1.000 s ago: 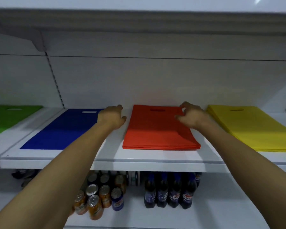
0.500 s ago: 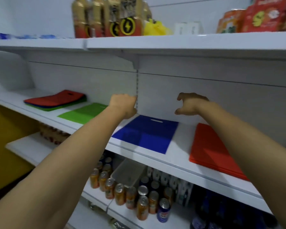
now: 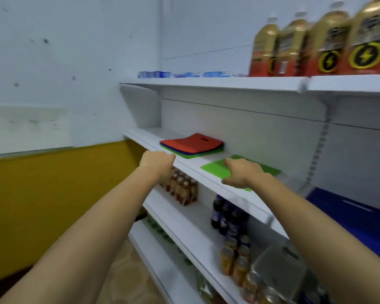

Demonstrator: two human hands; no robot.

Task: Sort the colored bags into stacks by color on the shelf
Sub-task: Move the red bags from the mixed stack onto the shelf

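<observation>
A mixed pile of bags (image 3: pixel 193 144) lies at the far left of the white shelf (image 3: pixel 191 166), a red bag on top with blue and green ones under it. To its right sits a green stack (image 3: pixel 215 167), and a blue stack (image 3: pixel 355 213) shows at the right edge. My left hand (image 3: pixel 157 161) hovers in front of the mixed pile, fingers curled, holding nothing. My right hand (image 3: pixel 242 173) hangs over the green stack with loosely curled fingers, also holding nothing. The image is blurred by motion.
Energy drink bottles (image 3: pixel 320 42) stand on the shelf above. Lower shelves hold small bottles (image 3: pixel 182 189), dark soda bottles (image 3: pixel 226 216) and a grey bin (image 3: pixel 281 266). A wall, white above and yellow below (image 3: pixel 53 194), closes the left side.
The view has swung left along the shelf, from the red and yellow stacks to the mixed pile. Both hands left the red stack and moved left, holding nothing.
</observation>
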